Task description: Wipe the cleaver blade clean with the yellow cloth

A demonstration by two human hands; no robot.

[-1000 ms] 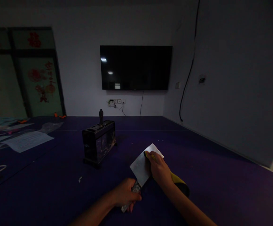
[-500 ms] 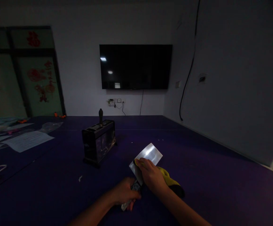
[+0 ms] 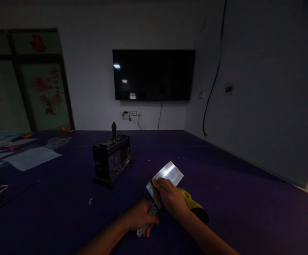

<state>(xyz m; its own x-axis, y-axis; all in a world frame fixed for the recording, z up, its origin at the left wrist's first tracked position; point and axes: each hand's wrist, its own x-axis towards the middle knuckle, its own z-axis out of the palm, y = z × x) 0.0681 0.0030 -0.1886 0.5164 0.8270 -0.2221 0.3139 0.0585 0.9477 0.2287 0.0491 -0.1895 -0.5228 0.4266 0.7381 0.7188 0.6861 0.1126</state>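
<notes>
Over this big purple surface point(image 3: 236, 198) I've got a cleaver point(image 3: 167, 173), probably stiff, blade-heavy and kinda slick on the flat. The yellow cloth point(image 3: 190, 202) looks soft and floppy; my right hand point(image 3: 172, 199) pinches it against the blade point(image 3: 175, 174). My left hand point(image 3: 139, 215) is wrapped around the handle point(image 3: 142, 230), safest grab imo. Long axis runs diagonally: blade away and rightward, handle back toward me.
</notes>
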